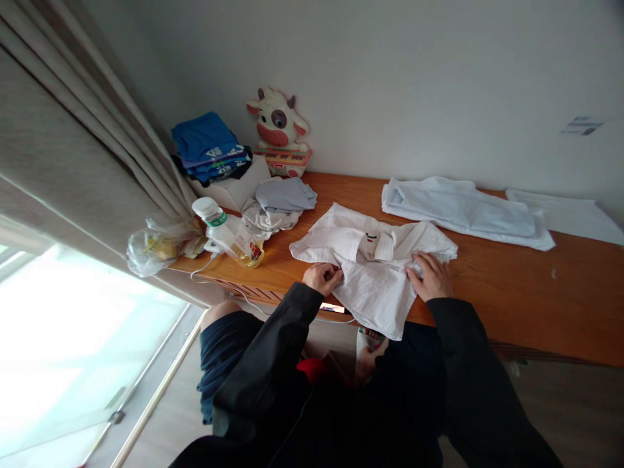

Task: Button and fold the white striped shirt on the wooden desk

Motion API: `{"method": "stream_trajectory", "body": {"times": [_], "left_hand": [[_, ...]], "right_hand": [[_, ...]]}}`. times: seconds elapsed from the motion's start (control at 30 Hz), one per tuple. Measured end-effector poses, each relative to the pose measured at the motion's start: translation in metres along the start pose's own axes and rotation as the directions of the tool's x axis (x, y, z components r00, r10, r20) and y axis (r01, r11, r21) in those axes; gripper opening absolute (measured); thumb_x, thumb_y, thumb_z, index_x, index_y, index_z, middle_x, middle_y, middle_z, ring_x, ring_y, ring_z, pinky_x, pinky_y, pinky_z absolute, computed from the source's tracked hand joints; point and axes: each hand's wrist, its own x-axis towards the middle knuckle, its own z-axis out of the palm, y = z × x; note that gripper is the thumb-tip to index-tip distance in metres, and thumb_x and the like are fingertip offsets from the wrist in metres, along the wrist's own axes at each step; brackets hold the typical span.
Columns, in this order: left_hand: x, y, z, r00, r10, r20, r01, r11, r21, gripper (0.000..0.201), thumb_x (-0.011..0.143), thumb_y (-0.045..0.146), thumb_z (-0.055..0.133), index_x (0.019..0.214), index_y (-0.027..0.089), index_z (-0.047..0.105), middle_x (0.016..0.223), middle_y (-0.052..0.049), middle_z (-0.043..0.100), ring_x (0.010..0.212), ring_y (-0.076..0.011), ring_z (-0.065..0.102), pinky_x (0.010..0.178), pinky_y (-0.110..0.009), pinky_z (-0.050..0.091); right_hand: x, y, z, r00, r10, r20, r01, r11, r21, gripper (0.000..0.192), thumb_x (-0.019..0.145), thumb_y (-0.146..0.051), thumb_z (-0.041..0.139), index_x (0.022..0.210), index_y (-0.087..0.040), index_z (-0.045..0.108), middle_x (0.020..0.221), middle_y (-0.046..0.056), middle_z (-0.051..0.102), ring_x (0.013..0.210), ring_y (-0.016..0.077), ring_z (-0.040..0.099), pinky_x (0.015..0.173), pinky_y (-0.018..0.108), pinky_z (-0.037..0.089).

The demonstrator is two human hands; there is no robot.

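A white pinstriped shirt (370, 266) lies spread collar-up at the near edge of the wooden tabletop (536, 286), its lower hem hanging over that edge toward the person's lap. The left hand (322, 278) is curled, pinching a fold of cloth at the shirt's left side; the right hand (431, 276) lies flat with fingers spread on its right side, apparently pinning the fabric flat. Beyond the shirt to the right lies a folded pale-blue garment (463, 208). Left of the shirt are a small heap of pale clothes (277, 205), a tipped plastic bottle (229, 234) and a cow-shaped toy (279, 127) against the plain wall. A beige curtain (73, 149) hangs far left beside a bright window.
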Motion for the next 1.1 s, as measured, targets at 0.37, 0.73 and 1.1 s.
{"method": "stream_trajectory", "body": {"times": [0.37, 0.73, 1.1], "left_hand": [[-0.002, 0.011, -0.009, 0.998, -0.003, 0.065, 0.002, 1.0, 0.012, 0.037, 0.088, 0.057, 0.078, 0.089, 0.02, 0.073, 0.089, -0.004, 0.077, 0.082, -0.0188, 0.07, 0.075, -0.03, 0.049], [-0.001, 0.011, -0.009, 0.998, 0.007, 0.068, -0.005, 1.0, -0.022, 0.033, 0.093, 0.053, 0.073, 0.093, 0.02, 0.074, 0.088, -0.005, 0.075, 0.079, -0.0191, 0.068, 0.073, -0.031, 0.051], [-0.148, -0.011, -0.118, 0.869, -0.137, -0.475, 0.245, 0.954, 0.173, 0.02, 0.098, 0.039, 0.065, 0.102, 0.022, 0.075, 0.098, -0.006, 0.079, 0.096, -0.0237, 0.074, 0.095, -0.037, 0.057]], "right_hand": [[-0.001, 0.002, 0.003, 1.0, 0.007, -0.002, -0.007, 0.999, -0.034, 0.053, 0.102, -0.049, 0.055, 0.148, -0.023, 0.06, 0.156, 0.012, 0.058, 0.146, 0.038, 0.049, 0.121, 0.07, 0.033], [-0.002, 0.0, 0.0, 1.0, 0.002, -0.01, -0.002, 1.0, -0.017, 0.053, 0.101, -0.048, 0.055, 0.148, -0.022, 0.061, 0.155, 0.014, 0.058, 0.145, 0.0384, 0.049, 0.122, 0.07, 0.033], [-0.001, -0.003, 0.0, 1.0, 0.01, -0.025, -0.011, 0.999, -0.033, 0.051, 0.102, -0.046, 0.054, 0.145, -0.021, 0.062, 0.154, 0.015, 0.058, 0.145, 0.039, 0.048, 0.122, 0.07, 0.031]]}}
